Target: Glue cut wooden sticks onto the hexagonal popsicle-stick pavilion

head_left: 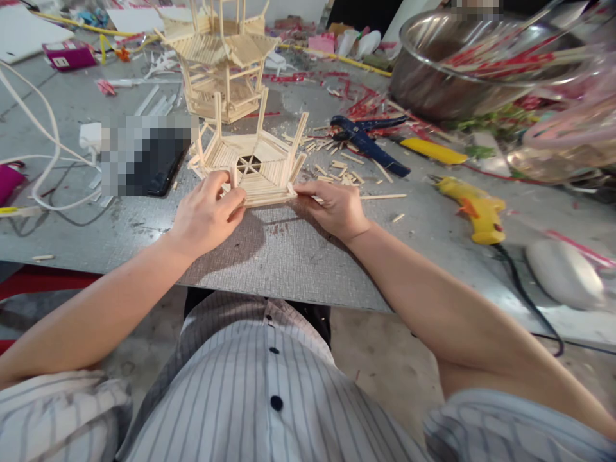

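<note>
Subject: hexagonal stick tier (250, 163), centre of the frame, flat on the grey table (289, 256), just above both hands.

Relation to the hands: the tier lies directly up-frame of the fingers. Its near edge runs left to right across the frame and is bracketed at each end by a hand. Neither hand is clearly nearer, and both touch it.

Left hand (206, 215): fingers curled, thumb and forefinger closed on the near-left corner of the tier.

Right hand (334, 208): fingers bent, tips against the near-right corner. Whether it grips or only presses cannot be told. A long thin stick (385, 197) runs out rightward from under this hand, lying left to right on the table.

The tier has six-spoke centre with a dark opening, and uprights at the corners leaning outward.

Surroundings: a taller stick pagoda (221, 58) stands up-frame, close behind the tier but apart from it. A dark phone (166, 160) lies just left of the tier. Short stick offcuts (337, 170) are scattered to its right, then a blue cutter (368, 138). The yellow glue gun (474, 208) is well right of the right hand.

Containers: the steel bowl (418, 83), upper right, holds red and pale sticks. A clear vessel (553, 157) is at the right edge, its contents too blurred to identify
</note>
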A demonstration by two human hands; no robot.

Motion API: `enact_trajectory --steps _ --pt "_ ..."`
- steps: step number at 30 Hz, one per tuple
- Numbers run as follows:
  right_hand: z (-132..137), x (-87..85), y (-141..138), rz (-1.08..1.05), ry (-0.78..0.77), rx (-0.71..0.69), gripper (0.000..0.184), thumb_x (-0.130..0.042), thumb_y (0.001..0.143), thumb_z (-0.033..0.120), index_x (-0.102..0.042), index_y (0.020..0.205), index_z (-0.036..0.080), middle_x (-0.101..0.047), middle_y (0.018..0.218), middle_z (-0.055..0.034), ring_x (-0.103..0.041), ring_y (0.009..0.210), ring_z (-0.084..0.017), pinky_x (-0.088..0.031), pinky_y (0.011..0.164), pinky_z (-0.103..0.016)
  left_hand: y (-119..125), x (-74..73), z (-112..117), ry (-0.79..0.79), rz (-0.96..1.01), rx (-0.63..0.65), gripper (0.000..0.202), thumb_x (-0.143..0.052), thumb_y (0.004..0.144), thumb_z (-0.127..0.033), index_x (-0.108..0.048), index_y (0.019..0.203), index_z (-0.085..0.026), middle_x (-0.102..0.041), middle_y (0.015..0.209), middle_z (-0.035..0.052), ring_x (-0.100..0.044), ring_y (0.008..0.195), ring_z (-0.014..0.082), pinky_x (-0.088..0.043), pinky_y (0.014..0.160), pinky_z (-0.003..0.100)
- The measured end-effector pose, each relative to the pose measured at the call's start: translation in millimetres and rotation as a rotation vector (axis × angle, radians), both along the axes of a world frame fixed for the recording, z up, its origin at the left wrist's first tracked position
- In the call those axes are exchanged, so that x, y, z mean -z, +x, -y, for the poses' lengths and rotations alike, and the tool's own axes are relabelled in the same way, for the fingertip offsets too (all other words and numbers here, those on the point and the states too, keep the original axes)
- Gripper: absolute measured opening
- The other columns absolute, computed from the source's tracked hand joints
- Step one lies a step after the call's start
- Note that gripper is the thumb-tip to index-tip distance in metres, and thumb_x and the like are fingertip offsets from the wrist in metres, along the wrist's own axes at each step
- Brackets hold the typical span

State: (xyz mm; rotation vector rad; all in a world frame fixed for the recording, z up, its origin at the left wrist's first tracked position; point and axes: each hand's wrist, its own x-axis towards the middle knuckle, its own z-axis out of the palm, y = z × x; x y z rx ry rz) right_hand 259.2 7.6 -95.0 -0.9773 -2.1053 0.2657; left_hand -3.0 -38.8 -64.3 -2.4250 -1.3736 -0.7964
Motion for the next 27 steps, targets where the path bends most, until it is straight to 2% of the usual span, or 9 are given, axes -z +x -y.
enact_trajectory --steps 4,9,14,17,21,27 --pt "3.3 -2.9 -1.1 -0.007 0.006 -0.017 0.020 -0.060 0.085 0.032 -0.073 0.099 0.026 -0.076 0.092 -0.0014 -0.071 0.083 -0.018 -0.056 0.076 -0.032 -0.6 -0.5 0.6 0.010 -0.047 -0.004 0.018 -0.060 0.082 -0.022 -0.064 0.100 -0.020 -0.056 0.110 0.0105 -0.061 0.094 0.0244 -0.054 0.077 0.038" --pt "8.9 -7.0 -7.6 -0.026 0.037 -0.037 0.030 -0.066 0.080 0.037 -0.071 0.104 0.020 -0.075 0.091 -0.0041 -0.071 0.077 -0.016 -0.055 0.073 -0.029 -0.5 -1.9 1.4 -0.015 -0.041 0.005 0.024 -0.059 0.082 -0.021 -0.064 0.105 -0.020 -0.055 0.112 0.0108 -0.061 0.098 0.0257 -0.054 0.077 0.038" --pt "9.8 -5.7 -16.3 -0.034 0.083 0.049 0.024 -0.060 0.087 0.038 -0.073 0.093 0.019 -0.074 0.082 -0.0044 -0.069 0.072 -0.015 -0.053 0.067 -0.028 0.4 -2.5 2.6 -0.022 -0.051 0.023 0.031 -0.055 0.082 -0.020 -0.064 0.111 -0.018 -0.055 0.113 0.0132 -0.060 0.101 0.0277 -0.054 0.074 0.038" --pt "10.2 -5.2 -18.7 -0.022 0.121 0.051 0.023 -0.057 0.089 0.037 -0.073 0.089 0.020 -0.075 0.082 -0.0045 -0.069 0.074 -0.016 -0.052 0.067 -0.027 0.7 -2.7 3.2 -0.022 -0.078 0.010 0.031 -0.054 0.082 -0.021 -0.064 0.111 -0.016 -0.054 0.114 0.0136 -0.059 0.102 0.0278 -0.054 0.073 0.037" --pt "11.9 -5.4 -20.1 -0.014 0.184 0.029 0.024 -0.055 0.092 0.036 -0.072 0.086 0.021 -0.074 0.084 -0.0045 -0.069 0.079 -0.016 -0.052 0.072 -0.028 1.4 -3.6 3.2 -0.032 -0.105 -0.013 0.028 -0.055 0.084 -0.023 -0.063 0.111 -0.017 -0.054 0.115 0.0132 -0.059 0.101 0.0271 -0.054 0.072 0.036" --pt "13.0 -4.2 -21.8 0.051 0.210 0.077 0.029 -0.050 0.095 0.038 -0.071 0.086 0.021 -0.073 0.082 -0.0043 -0.066 0.076 -0.016 -0.050 0.069 -0.029 5.4 -7.4 3.9 -0.087 -0.093 -0.049 0.021 -0.059 0.087 -0.025 -0.063 0.107 -0.018 -0.055 0.113 0.0126 -0.060 0.099 0.0263 -0.052 0.071 0.033"
